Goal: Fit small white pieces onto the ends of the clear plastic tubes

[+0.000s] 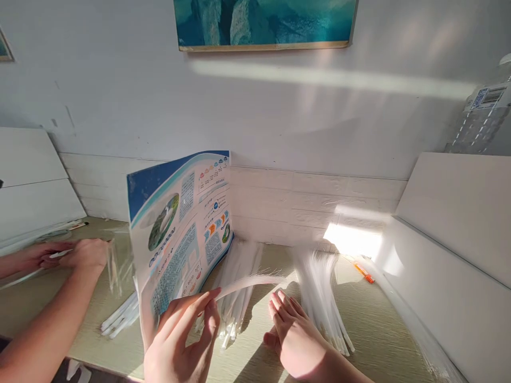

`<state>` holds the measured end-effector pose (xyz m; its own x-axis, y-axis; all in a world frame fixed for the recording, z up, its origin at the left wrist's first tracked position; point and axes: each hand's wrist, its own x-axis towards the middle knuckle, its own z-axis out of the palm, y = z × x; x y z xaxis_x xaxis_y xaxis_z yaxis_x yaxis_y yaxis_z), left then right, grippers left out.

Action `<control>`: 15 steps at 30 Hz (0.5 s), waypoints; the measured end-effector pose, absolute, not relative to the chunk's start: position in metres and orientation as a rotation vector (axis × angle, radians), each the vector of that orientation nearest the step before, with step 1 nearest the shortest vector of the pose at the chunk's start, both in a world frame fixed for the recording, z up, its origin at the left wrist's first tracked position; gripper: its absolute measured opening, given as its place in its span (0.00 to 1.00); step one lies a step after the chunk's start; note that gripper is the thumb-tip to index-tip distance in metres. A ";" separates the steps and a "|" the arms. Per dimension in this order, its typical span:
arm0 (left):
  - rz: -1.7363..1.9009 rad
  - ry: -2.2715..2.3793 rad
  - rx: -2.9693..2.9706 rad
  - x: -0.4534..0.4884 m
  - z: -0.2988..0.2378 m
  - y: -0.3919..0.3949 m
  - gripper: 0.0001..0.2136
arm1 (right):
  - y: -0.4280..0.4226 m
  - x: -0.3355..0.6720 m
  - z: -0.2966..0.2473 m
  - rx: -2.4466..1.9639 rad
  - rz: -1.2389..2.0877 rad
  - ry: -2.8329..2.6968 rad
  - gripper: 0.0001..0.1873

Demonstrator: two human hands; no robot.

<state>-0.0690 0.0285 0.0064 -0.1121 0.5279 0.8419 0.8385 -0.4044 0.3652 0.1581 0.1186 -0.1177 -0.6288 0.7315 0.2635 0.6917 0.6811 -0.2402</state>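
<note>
My left hand (pixel 181 332) pinches one end of a slim, translucent bundle of fine fibres (pixel 249 280) between thumb and fingertips. The bundle arches to the right, its loose ends fanning out above my right hand (pixel 293 332). That hand is low over the table with fingers stretched out, holding nothing I can see. Between my hands and behind them lies a pile of similar fibre bundles (pixel 238 298) with white tube-like ends. A second pile of fibre bundles (pixel 321 298) rests just right of my right hand, its white ends toward me.
A printed board (pixel 179 229) stands upright at left. Beyond it, another person's hands (pixel 85 254) work near more white-ended bundles (pixel 121 315). An orange cutter-like item (pixel 364 273) and long clear strands (pixel 415 319) lie at right beside white panels (pixel 451 260). A plastic bottle (pixel 481 125) stands above.
</note>
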 end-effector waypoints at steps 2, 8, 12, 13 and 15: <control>-1.536 -1.549 -1.873 -0.069 0.004 0.030 0.09 | 0.112 0.163 -0.123 -1.074 0.197 -2.621 0.38; -1.544 -1.592 -1.893 -0.069 0.003 0.031 0.09 | 0.098 0.173 -0.152 -0.819 -0.058 -2.673 0.41; -1.562 -1.585 -1.922 -0.068 0.005 0.030 0.09 | 0.084 0.182 -0.166 -0.729 -0.327 -2.534 0.33; -1.563 -1.579 -1.929 -0.068 0.005 0.030 0.09 | 0.080 0.184 -0.167 -0.712 -0.367 -2.516 0.27; -1.571 -1.571 -1.931 -0.067 0.005 0.031 0.09 | 0.072 0.187 -0.165 -0.676 -0.423 -2.487 0.16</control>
<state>-0.0668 0.0312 0.0055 -0.1282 0.5883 0.7984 0.7985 -0.4163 0.4349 0.1868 0.0723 -0.1648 -0.7382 0.3774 0.5592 0.5410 0.8263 0.1566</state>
